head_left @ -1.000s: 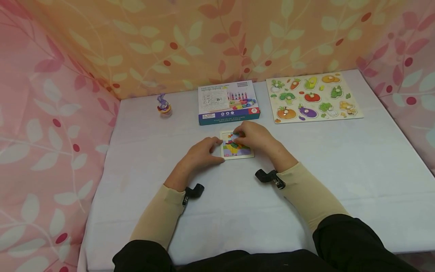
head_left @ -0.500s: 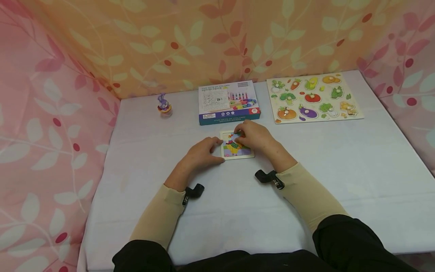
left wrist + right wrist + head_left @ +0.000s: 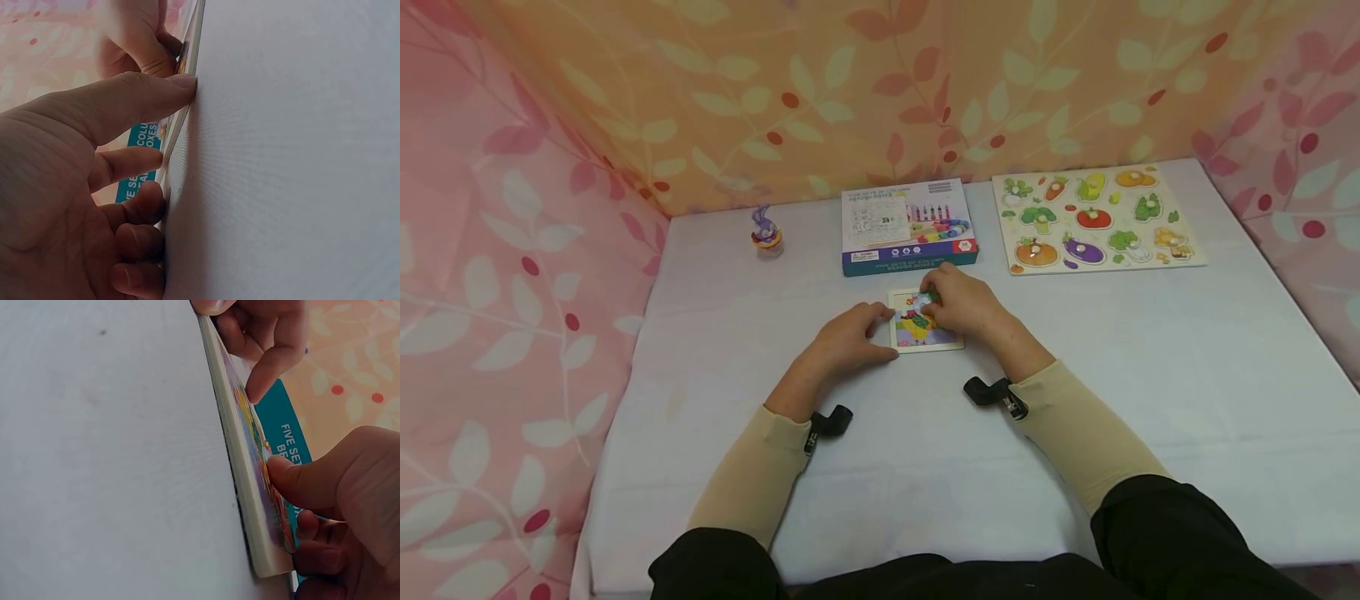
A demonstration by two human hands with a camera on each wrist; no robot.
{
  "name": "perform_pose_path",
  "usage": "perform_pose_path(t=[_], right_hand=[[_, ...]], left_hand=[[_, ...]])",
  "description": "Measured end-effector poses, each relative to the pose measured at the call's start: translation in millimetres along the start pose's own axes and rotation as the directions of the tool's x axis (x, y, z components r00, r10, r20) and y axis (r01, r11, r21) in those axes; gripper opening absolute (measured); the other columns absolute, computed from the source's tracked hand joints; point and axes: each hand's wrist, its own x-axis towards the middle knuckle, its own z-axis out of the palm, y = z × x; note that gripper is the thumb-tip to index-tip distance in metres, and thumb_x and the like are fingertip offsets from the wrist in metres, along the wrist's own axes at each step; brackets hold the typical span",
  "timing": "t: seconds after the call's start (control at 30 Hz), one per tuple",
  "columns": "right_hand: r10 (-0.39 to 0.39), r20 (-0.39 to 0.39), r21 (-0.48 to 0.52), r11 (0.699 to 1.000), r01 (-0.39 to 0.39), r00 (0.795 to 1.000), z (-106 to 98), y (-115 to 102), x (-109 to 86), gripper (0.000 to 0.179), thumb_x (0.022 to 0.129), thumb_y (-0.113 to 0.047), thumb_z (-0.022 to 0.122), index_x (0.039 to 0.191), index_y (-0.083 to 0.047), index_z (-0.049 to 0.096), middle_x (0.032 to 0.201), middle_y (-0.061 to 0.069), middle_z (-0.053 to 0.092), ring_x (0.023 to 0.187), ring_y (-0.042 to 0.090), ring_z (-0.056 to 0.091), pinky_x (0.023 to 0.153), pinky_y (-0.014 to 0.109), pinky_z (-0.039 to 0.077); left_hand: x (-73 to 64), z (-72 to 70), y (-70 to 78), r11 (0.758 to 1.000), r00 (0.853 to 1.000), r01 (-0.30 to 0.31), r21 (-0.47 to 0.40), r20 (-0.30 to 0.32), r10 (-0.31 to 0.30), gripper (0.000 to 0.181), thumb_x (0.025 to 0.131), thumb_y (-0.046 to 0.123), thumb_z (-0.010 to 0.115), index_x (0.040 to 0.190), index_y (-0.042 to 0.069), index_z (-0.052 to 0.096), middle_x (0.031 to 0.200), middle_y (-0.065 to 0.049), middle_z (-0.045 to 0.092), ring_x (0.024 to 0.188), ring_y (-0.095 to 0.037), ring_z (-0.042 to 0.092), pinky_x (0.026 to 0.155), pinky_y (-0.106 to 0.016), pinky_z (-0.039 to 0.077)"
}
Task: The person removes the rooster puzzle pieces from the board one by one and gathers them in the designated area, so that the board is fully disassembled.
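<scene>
A small square picture puzzle board [image 3: 929, 347] with a pale frame lies flat on the white tablecloth, showing a yellow figure on purple. My left hand [image 3: 847, 337] holds its left side, thumb at the near-left corner and index finger on the left edge. In the left wrist view, the other fingers of the left hand [image 3: 56, 156] curl down by the cloth. Over the board's far-right part, my right hand [image 3: 966, 304] pinches a small colourful puzzle piece [image 3: 935, 297] between thumb and index finger. The right hand [image 3: 356, 494] largely hides that piece in the right wrist view.
Just behind the board lies a bead box [image 3: 910, 227] with a teal side. A vegetable peg puzzle [image 3: 1060, 218] is at the back right. A small purple-topped figurine [image 3: 767, 232] stands back left. Floral curtains [image 3: 865, 92] close off the back and sides.
My right hand has shifted very slightly away from me over the board, still pinching the piece. The left hand keeps its hold at the board's left side. The head view has drifted slightly.
</scene>
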Motion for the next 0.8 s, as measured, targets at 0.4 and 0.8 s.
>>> perform_pose_path(t=[0.4, 0.8], right_hand=[[-0.019, -0.051, 0.059, 0.998, 0.022, 0.999, 0.0, 4.8, 2.2, 0.027, 0.092, -0.023, 0.078, 0.113, -0.011, 0.067, 0.110, 0.004, 0.060, 0.097, 0.025, 0.056, 0.095, 0.044, 0.047], [-0.042, -0.019, 0.021, 0.999, 0.042, 0.999, -4.3, 8.6, 2.7, 0.031, 0.094, -0.026, 0.077, 0.123, -0.017, 0.073, 0.113, 0.003, 0.065, 0.102, 0.023, 0.057, 0.097, 0.045, 0.047]], left_hand=[[-0.1, 0.7, 0.0, 1.000, 1.000, 0.007, 0.002, -0.001, -0.007, 0.070, 0.085, 0.043, 0.083, 0.146, 0.020, 0.056, 0.105, -0.004, 0.056, 0.098, -0.022, 0.052, 0.080, -0.039, 0.044], [-0.4, 0.6, -0.8, 1.000, 1.000, -0.002, 0.004, -0.004, 0.002, 0.070, 0.085, 0.044, 0.083, 0.146, 0.020, 0.056, 0.103, -0.004, 0.055, 0.097, -0.022, 0.052, 0.078, -0.039, 0.044]])
